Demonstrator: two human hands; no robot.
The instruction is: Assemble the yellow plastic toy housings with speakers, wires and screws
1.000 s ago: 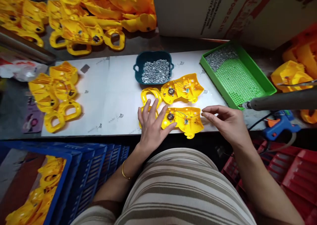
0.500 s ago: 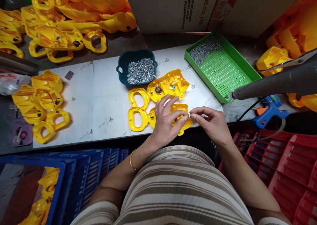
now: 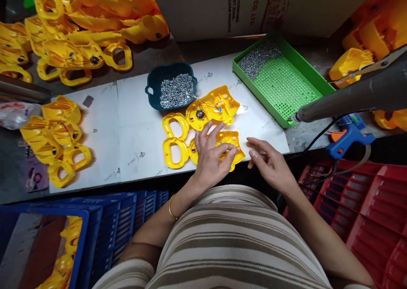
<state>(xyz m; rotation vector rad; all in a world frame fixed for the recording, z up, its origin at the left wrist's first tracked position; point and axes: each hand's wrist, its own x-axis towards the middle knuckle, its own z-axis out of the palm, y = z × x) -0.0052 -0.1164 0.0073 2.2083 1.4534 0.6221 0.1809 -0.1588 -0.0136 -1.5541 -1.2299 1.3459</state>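
- Grip of your left hand (image 3: 210, 155): thumb and forefinger are pinched together over the yellow plastic half-shell with a ring handle (image 3: 233, 137); anything between them is too small to make out.
- Your right hand (image 3: 270, 164), just right of the frame's centre, has thumb and forefinger spread apart, nothing visible between them.
- That half-shell lies near mid-frame, inner side up, on your white-sheeted table (image 3: 136, 130), partly covered by your left hand.
- Just above it in the frame lies a matching yellow half-shell (image 3: 229, 106), showing thin wires.
- You seem to be at fine fingertip work on the lower half-shell.
- Your next move probably calls for precise placing by the left pinch; small silvery metal pieces (image 3: 176, 91) lie within reach in the dark green plastic bowl (image 3: 154, 93), above centre.
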